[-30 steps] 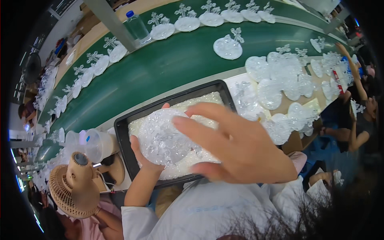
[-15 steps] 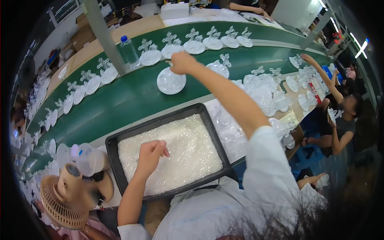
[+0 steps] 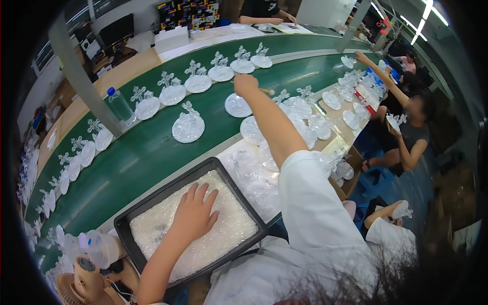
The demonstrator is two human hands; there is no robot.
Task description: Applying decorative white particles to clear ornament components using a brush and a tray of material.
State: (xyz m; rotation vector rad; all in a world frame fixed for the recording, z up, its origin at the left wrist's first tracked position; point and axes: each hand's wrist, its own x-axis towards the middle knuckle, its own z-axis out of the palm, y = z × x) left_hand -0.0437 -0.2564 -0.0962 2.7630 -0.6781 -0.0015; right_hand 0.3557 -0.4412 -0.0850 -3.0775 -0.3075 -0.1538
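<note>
My left hand, fingers spread, lies palm down on the white glittery granules in a black tray. My right hand reaches over the green belt with its fingers closed. A thin brush sticks out of it to the right. Just below that hand is a clear round-based ornament; its upper part is hidden, so whether my fingers touch it cannot be told. Another clear ornament with a cross stands farther left on the belt.
A row of similar ornaments lines the belt's far side, beside a bottle and a grey post. Clustered ornaments stand right of the tray. A fan and plastic cups are at lower left. A co-worker sits at right.
My right hand has left one ornament and is now at the one to its right. My left hand has gone from curled above the granules to spread flat on them. The view has swung right.
</note>
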